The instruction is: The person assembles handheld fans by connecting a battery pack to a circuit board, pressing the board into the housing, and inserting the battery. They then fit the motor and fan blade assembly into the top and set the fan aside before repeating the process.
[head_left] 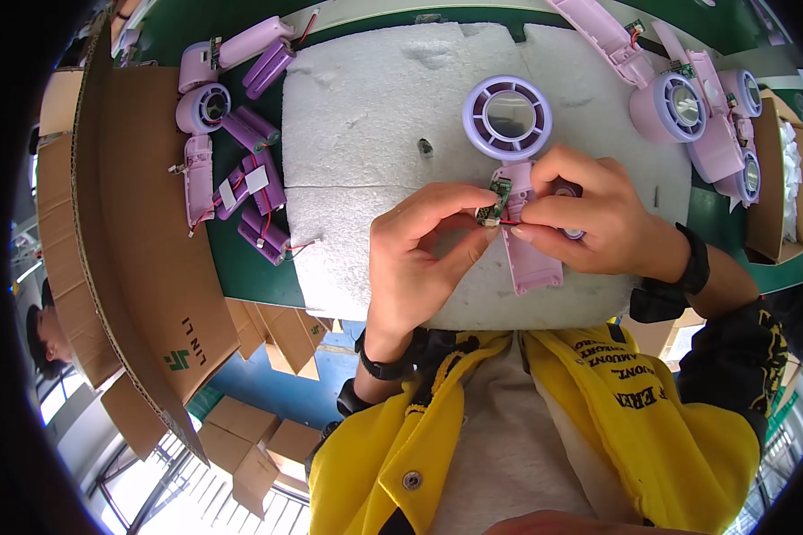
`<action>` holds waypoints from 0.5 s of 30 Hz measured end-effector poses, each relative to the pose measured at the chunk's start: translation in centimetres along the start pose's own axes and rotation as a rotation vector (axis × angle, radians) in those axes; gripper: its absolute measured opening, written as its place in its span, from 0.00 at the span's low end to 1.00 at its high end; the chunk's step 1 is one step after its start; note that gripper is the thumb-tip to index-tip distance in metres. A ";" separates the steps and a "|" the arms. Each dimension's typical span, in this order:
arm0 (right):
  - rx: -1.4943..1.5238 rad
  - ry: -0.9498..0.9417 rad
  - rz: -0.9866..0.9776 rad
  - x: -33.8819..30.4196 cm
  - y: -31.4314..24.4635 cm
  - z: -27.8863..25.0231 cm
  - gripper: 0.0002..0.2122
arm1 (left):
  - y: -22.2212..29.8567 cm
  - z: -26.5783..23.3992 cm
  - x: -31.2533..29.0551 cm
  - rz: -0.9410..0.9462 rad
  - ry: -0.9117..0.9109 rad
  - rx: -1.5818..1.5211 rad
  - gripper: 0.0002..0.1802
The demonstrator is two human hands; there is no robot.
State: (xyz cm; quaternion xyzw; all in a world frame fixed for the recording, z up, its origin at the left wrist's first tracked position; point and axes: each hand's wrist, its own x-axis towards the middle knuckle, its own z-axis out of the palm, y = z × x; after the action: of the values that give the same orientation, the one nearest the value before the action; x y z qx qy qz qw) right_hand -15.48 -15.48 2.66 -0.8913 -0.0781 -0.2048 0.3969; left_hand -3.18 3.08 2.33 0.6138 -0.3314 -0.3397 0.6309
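Observation:
A handheld fan lies on the white foam block, its round purple head (476, 120) at the far end and its open pink handle (533, 263) toward me. Over the handle, my left hand (410, 254) pinches a small green circuit board (498, 203) between thumb and fingertips. My right hand (589, 209) is curled round a purple battery cell (568, 189), mostly hidden by the fingers. Its thumb and forefinger meet at thin red and dark wires (510, 222) beside the board. The wire ends are too small to make out.
The foam block (357, 116) covers the green table's middle. Several purple battery packs (260, 183) and pink fan parts (199, 174) lie left; more fans (669, 107) lie right. A large cardboard box (152, 241) stands left, a small carton (763, 227) right. Another person (52, 334) shows far left.

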 end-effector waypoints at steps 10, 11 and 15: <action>-0.093 -0.008 -0.001 0.1 -0.4 -0.4 0.12 | 0.6 0.1 0.5 0.150 -0.010 0.284 0.22; -0.093 -0.008 -0.001 0.1 -0.5 -0.2 0.12 | 0.7 0.1 0.6 0.167 -0.019 0.330 0.22; -0.179 0.095 0.017 0.3 -0.8 0.5 0.15 | 0.9 0.4 0.6 0.217 -0.023 0.401 0.21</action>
State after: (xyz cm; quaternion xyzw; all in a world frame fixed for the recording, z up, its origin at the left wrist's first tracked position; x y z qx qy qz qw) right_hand -15.29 -14.56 3.07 -0.9131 -0.0330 -0.2499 0.3205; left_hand -3.13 2.41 3.22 0.6837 -0.4635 -0.2044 0.5252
